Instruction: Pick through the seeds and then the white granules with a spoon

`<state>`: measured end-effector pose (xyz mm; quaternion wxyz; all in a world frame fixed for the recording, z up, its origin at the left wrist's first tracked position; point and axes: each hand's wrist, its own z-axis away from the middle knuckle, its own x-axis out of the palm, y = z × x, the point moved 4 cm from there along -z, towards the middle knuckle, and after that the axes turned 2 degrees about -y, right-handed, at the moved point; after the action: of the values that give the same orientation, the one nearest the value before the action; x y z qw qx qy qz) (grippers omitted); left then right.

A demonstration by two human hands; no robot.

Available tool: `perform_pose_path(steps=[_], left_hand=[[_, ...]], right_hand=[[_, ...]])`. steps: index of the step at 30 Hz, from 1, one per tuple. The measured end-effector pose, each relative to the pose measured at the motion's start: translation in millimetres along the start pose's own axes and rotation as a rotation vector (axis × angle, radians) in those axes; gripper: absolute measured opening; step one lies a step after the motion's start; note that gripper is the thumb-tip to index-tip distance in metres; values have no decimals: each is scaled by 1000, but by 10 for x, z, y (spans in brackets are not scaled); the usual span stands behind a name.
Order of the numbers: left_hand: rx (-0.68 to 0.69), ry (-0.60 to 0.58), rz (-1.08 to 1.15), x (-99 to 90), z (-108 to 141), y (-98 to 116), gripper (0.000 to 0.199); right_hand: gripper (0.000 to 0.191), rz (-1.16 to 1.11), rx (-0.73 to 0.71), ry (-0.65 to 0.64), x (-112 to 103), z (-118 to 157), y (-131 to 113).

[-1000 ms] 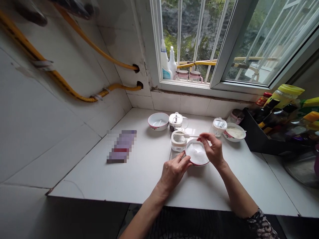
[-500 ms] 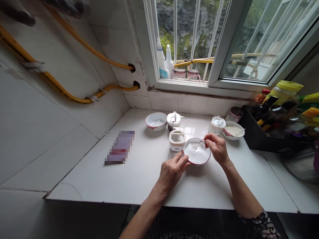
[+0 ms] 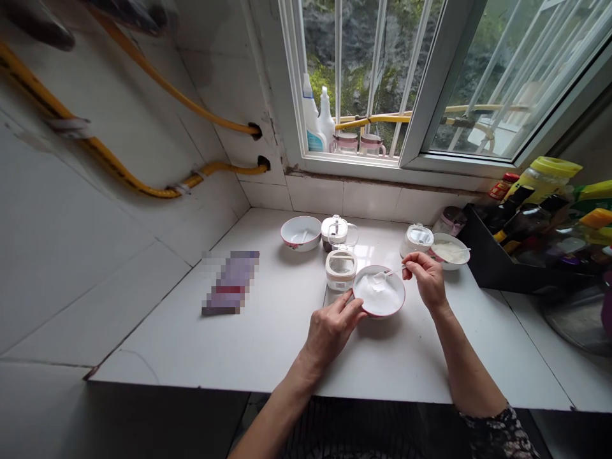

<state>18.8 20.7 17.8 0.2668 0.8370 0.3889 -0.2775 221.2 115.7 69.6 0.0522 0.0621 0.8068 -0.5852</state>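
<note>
A bowl with a pink rim [image 3: 381, 312] holds white powder [image 3: 382, 294] on the white counter. My left hand [image 3: 332, 325] grips the bowl's left edge between thumb and fingers. Pinched in my right hand [image 3: 427, 278] is the handle of a small white spoon [image 3: 389, 272], its tip over the powder. A square lidded jar [image 3: 341, 271] stands just left of the bowl. Behind it is a second lidded jar [image 3: 334, 233] with a dark content, beside a white bowl [image 3: 301, 234] with a spoon inside.
A clear jar [image 3: 419, 239] and a bowl of pale powder [image 3: 449, 252] stand at the right, near a black box [image 3: 497, 264] of bottles. A blurred purple item [image 3: 232, 282] lies on the left of the counter [image 3: 191, 350]. Yellow pipes [image 3: 157, 191] run along the wall.
My right hand has moved slightly to the right with the spoon, drawing its handle away from over the bowl's rim. My left hand stays on the bowl.
</note>
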Motion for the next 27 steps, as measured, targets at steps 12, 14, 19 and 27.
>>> perform_pose_path(steps=[12, 14, 19, 27], left_hand=[[9, 9, -10, 3, 4, -2, 20], [14, 19, -11, -7, -4, 6, 21], [12, 12, -6, -5, -5, 4, 21], [10, 13, -3, -6, -7, 5, 23]], right_hand=[[11, -48, 70, -62, 63, 17, 18], [11, -78, 85, -46, 32, 1, 28], [11, -95, 98, -37, 20, -8, 39], [11, -67, 68, -45, 25, -14, 52]])
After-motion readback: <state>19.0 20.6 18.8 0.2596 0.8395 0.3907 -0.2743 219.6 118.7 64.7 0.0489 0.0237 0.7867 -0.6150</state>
